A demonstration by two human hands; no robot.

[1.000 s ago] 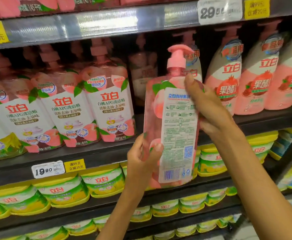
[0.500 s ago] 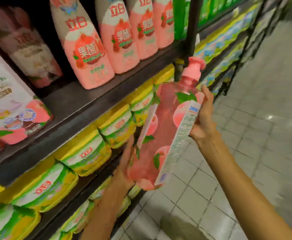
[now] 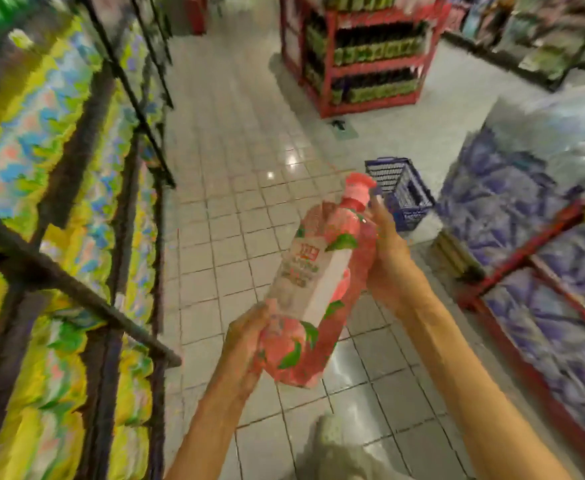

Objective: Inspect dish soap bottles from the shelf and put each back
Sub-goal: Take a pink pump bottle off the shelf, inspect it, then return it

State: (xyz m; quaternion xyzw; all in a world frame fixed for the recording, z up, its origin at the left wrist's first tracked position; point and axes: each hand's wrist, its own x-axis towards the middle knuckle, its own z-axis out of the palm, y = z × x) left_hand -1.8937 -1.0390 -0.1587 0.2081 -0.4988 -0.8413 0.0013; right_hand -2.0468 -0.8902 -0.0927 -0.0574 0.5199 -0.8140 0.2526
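Observation:
I hold a pink pump bottle of dish soap (image 3: 313,282) tilted over the aisle floor, its pump head up and to the right and its white label facing me. My left hand (image 3: 246,344) grips the bottle's bottom end from the left. My right hand (image 3: 386,251) grips the upper part just below the pump. The shelf (image 3: 76,289) the bottle came from runs along the left edge of the view, blurred, with yellow and green packs on it.
White tiled floor (image 3: 242,174) stretches ahead. A blue shopping basket (image 3: 401,188) stands on the floor just beyond the bottle. A red rack of dark bottles (image 3: 363,53) stands farther back. Blurred purple-blue packs on a red frame (image 3: 543,258) fill the right side.
My view has swung right, from facing the shelf to looking down the aisle. The bottle came away from the shelf, tilted further and turned from back label to front label; both hands kept hold.

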